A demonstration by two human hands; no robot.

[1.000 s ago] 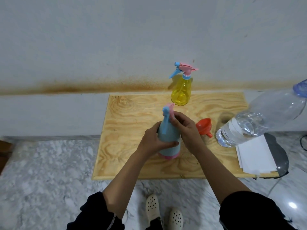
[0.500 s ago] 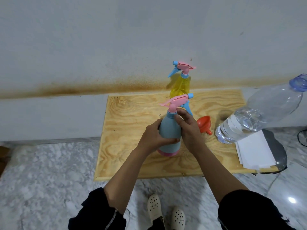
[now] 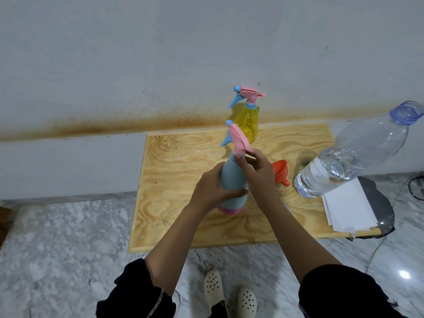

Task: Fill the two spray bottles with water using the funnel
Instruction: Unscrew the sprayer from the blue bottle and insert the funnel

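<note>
A: Two hands (image 3: 234,180) together on one thing. My left hand (image 3: 213,189) is wrapped round the body of the blue bottle (image 3: 232,180); my right hand (image 3: 257,171) pinches the neck just under the pink head (image 3: 238,140).

B: Where does the bottle stand?

A: Upright on the board (image 3: 183,161), near its middle. I judge I am unscrewing the head; whether the collar is loose, I cannot tell.

B: And round it?

A: The funnel (image 3: 280,172) lies tipped at 3 o'clock, just behind my right wrist. Past it, also at 3, the water bottle (image 3: 348,157) stands, partly full, beside the papers (image 3: 346,205). The yellow bottle (image 3: 249,125) is at 12, head on.

B: What could go wrong?

A: If I grip too high, the head turns and the collar does not. If my left hand slackens, the bottle spins or topples. My right elbow swinging out could knock the funnel, or the water bottle onto the papers.
</note>
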